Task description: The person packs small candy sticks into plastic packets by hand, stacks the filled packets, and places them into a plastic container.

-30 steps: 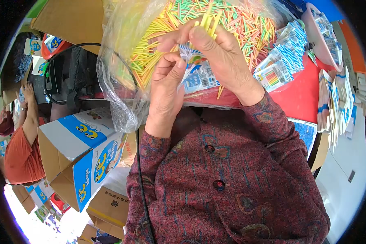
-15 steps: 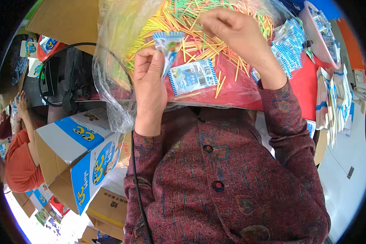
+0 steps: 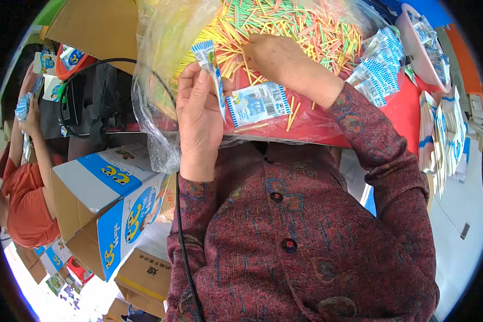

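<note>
My left hand [image 3: 198, 107] is closed on a small blue-and-white striped packet [image 3: 211, 67], held upright between thumb and fingers. Just right of it, another packet [image 3: 257, 104] lies flat on the red tabletop [image 3: 316, 126], its barcode showing. My right hand [image 3: 279, 60] reaches over the heap of thin coloured sticks [image 3: 295, 21] in yellow, green and pink. Its fingers are curled together, fingertips down among the sticks; whatever they pinch is hidden. A few loose sticks [image 3: 293, 114] lie beside the flat packet.
Striped packets [image 3: 378, 67] are piled at right, near a pink basin [image 3: 413, 48] holding more. Clear plastic sheeting [image 3: 153, 102] and a black cable [image 3: 178, 214] border my left arm. An open carton [image 3: 99, 204] stands lower left. Beyond it, a person in a red shirt [image 3: 32, 198] handles packets.
My right hand has come down and left onto the sticks. The packet in my left hand has turned more edge-on. The person at left has raised their hands.
</note>
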The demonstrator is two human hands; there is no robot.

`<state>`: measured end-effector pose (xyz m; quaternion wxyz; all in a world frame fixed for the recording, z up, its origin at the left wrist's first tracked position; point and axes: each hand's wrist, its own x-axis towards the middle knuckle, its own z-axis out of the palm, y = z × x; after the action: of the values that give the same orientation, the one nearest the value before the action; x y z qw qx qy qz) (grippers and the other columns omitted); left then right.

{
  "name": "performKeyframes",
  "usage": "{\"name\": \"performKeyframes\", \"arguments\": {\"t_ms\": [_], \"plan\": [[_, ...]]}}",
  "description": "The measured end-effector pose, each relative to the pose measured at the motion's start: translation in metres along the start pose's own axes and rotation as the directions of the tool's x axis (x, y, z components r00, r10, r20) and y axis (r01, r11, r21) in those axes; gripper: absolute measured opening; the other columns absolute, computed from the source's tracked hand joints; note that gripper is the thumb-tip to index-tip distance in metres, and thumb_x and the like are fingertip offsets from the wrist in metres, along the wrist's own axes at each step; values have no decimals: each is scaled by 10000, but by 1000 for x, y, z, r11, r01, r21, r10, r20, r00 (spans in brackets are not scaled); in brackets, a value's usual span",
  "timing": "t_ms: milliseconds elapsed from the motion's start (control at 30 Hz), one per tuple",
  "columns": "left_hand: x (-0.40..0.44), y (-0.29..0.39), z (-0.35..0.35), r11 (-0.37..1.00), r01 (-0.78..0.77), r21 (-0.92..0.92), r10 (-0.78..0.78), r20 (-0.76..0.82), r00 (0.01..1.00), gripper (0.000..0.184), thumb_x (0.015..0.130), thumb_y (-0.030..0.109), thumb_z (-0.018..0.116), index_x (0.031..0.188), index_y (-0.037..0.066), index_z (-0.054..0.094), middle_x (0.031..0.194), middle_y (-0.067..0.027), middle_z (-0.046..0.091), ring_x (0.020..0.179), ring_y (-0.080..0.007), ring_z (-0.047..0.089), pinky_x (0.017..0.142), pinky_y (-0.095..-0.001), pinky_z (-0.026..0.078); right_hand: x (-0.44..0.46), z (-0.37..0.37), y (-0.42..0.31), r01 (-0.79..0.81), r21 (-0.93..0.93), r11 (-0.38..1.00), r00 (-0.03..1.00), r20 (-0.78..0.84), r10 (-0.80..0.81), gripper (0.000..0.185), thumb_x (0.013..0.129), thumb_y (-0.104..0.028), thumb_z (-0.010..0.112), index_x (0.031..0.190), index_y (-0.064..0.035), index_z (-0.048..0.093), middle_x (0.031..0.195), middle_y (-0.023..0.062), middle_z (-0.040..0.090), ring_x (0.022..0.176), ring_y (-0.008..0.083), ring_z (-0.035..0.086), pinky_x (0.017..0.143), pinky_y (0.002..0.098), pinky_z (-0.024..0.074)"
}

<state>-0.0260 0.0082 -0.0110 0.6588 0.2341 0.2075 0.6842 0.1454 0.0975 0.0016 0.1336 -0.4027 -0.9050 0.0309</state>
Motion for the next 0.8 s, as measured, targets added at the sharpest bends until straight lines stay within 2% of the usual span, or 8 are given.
{"name": "performKeyframes", "arguments": {"t_ms": [133, 333, 433, 467, 600, 667, 733, 800], "plan": [[0, -4, -2, 998, 61, 17, -59, -85, 995, 216, 908, 87, 579, 1110, 33, 524, 1072, -67, 619, 961, -158, 600, 853, -316, 492, 0, 4, -1, 37, -25, 999, 998, 41, -36, 125, 781, -94, 556, 836, -22, 642, 918, 144, 627, 848, 316, 639, 708, 403, 520], [0, -5, 3, 994, 104, 41, -99, -99, 990, 212, 892, 54, 590, 1096, 27, 542, 1096, -53, 612, 1007, -134, 575, 892, -303, 471, 0, 5, 12, 46, 22, 999, 998, 38, -47, 108, 821, -114, 562, 875, -24, 586, 915, 142, 594, 823, 320, 621, 696, 408, 512], [-1, -6, 4, 995, 104, -14, -104, -100, 990, 213, 889, 40, 589, 1098, 26, 547, 1093, -55, 616, 996, -129, 580, 892, -299, 470, -3, 7, 18, 68, 86, 994, 989, -140, -55, 114, 818, -111, 590, 891, -23, 593, 888, 149, 597, 791, 332, 613, 666, 398, 510], [-1, -8, 4, 995, 95, 14, -93, -101, 991, 218, 887, 36, 590, 1100, 25, 547, 1082, -56, 621, 982, -127, 585, 884, -293, 472, -5, 7, 21, 68, 87, 994, 989, -139, -55, 114, 818, -111, 590, 891, -23, 593, 888, 149, 597, 791, 332, 613, 666, 398, 510], [0, -14, 4, 985, 76, 152, -62, -95, 994, 217, 886, 29, 591, 1099, 20, 551, 1051, -59, 636, 939, -119, 600, 856, -275, 480, -8, -8, 26, -16, 195, 981, 974, -220, 59, 140, 847, -123, 614, 935, -15, 601, 827, 119, 612, 718, 246, 620, 620, 331, 503], [-2, -14, 5, 945, 66, 320, -43, -79, 996, 199, 890, 31, 588, 1086, 14, 562, 1030, -60, 646, 909, -114, 608, 834, -264, 486, -9, -18, 21, -159, 376, 913, 955, -176, 239, 156, 876, -148, 614, 951, -12, 611, 796, 81, 621, 687, 170, 602, 602, 281, 490], [-3, -14, 6, 947, 94, 306, -73, -80, 994, 200, 892, 37, 588, 1090, 12, 569, 1029, -59, 648, 905, -110, 608, 827, -260, 488, -12, -30, 18, -230, 459, 858, 935, -139, 325, 166, 891, -161, 614, 959, -10, 615, 780, 62, 626, 671, 132, 592, 593, 256, 484], [-4, -14, 8, 950, 146, 278, -128, -81, 988, 204, 897, 48, 587, 1097, 7, 583, 1026, -56, 651, 897, -102, 608, 812, -253, 490, -16, -42, 16, -161, 873, 461, 889, -75, 452, 170, 908, -168, 604, 968, -9, 618, 801, 36, 632, 693, 86, 577, 602, 227, 476]]}}
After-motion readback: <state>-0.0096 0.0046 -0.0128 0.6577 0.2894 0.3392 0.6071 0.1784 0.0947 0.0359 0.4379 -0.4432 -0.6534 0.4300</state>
